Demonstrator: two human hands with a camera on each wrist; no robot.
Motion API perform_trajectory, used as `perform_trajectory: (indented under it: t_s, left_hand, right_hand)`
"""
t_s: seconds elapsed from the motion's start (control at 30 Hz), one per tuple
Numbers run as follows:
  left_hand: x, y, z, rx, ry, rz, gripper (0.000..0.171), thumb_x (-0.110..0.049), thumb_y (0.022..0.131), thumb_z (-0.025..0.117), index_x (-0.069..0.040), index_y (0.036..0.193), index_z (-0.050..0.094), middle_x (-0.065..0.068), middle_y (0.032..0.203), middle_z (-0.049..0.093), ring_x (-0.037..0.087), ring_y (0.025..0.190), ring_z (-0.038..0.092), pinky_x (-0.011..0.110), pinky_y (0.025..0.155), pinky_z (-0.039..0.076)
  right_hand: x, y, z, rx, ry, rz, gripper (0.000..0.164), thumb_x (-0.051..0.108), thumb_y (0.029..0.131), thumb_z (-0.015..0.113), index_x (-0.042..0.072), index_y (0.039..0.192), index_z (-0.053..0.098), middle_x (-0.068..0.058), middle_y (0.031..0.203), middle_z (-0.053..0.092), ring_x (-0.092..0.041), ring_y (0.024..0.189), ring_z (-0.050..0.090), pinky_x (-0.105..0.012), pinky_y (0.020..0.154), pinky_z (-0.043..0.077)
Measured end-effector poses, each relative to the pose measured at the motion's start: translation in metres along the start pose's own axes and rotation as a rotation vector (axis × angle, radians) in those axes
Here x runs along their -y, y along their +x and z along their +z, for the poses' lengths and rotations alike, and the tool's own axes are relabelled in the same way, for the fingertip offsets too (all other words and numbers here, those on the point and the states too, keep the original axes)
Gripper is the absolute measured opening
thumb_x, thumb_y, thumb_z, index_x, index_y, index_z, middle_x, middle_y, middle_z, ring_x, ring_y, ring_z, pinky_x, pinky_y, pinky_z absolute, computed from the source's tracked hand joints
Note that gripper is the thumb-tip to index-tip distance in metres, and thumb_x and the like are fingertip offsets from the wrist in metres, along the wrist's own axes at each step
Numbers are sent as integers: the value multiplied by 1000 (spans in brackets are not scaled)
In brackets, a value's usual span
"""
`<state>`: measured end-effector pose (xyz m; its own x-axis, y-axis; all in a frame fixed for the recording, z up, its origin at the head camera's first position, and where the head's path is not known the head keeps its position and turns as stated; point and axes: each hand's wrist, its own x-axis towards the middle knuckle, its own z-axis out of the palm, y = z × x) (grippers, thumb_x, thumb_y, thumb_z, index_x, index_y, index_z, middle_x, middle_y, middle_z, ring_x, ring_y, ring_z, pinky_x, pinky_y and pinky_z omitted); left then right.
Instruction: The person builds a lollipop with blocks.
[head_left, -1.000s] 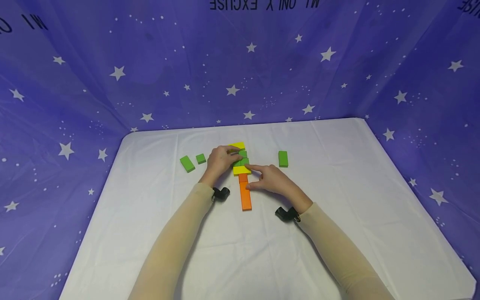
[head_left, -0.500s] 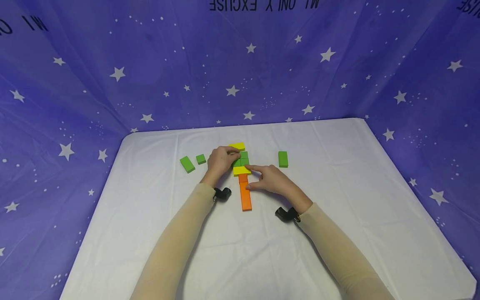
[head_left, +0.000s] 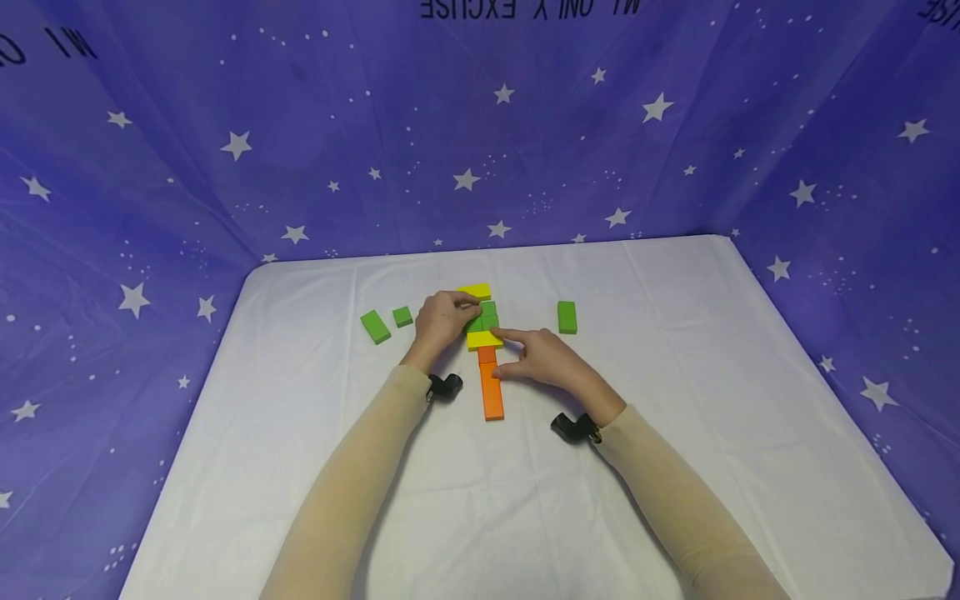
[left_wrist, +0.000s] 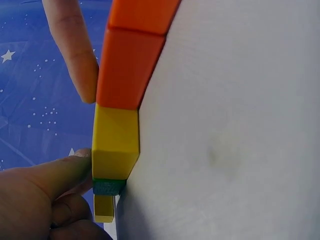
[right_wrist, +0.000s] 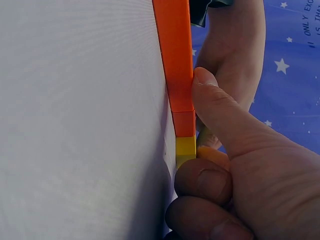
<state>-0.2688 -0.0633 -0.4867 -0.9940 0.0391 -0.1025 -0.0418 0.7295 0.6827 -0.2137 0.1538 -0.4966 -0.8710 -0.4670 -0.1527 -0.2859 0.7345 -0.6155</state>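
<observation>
The green blocks (head_left: 489,322) lie on the white cloth (head_left: 465,500) between the far yellow block (head_left: 474,291) and the near yellow block (head_left: 484,342), partly covered by the left hand (head_left: 444,319). Its thumb and forefinger reach them, but I cannot tell whether they pinch 1 or merely touch. The right hand (head_left: 546,357) grasps nothing: its forefinger extends to the near yellow block and its thumb touches the long orange block (head_left: 491,396). The blocks look like painted wood, so probably light, rigid, hard to break and slightly slick, liable to slide if nudged. The best hold is likely 2 fingertips on opposite sides; the 3 loose green pieces (head_left: 375,327), standing apart from the row, leave more finger room.
</observation>
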Motion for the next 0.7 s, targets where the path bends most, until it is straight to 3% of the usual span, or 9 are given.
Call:
perform_trajectory:
  t_s: [0.33, 0.47, 0.57, 0.7]
  left_hand:
    - [2, -1, -1, -13, -22, 1, 27, -39, 98, 75, -25, 120, 82, 5, 129, 77, 26, 116, 70, 44, 95, 54]
    - [2, -4, -4, -14, -61, 7, 31, -40, 98, 75, -26, 125, 80, 5, 106, 75, 21, 87, 63, 34, 74, 49]
    - [2, -9, -10, -33, -133, 29, 36, -40, 98, 75, -26, 131, 77, 3, 80, 62, 18, 66, 50, 30, 58, 38]
    - [5, -21, -22, -109, -223, 92, 40, -39, 97, 77, -26, 135, 74, 0, 64, 48, 15, 54, 39, 28, 51, 32]
  right_hand:
    - [1, 0, -1, 7, -13, 3, 85, 57, 86, 84, 28, 159, 52, 8, 58, 34, -11, 57, 29, -32, 59, 30]
    - [2, 0, -1, 9, -12, 7, 85, 57, 85, 85, 29, 159, 52, 8, 58, 33, -11, 57, 30, -33, 60, 30]
    - [2, 1, -1, 13, -11, 14, 85, 57, 85, 84, 29, 159, 51, 8, 58, 33, -11, 57, 30, -33, 60, 30]
    - [1, 1, -1, 13, 0, 21, 86, 57, 85, 84, 30, 159, 51, 7, 57, 32, -12, 56, 29, -32, 59, 29]
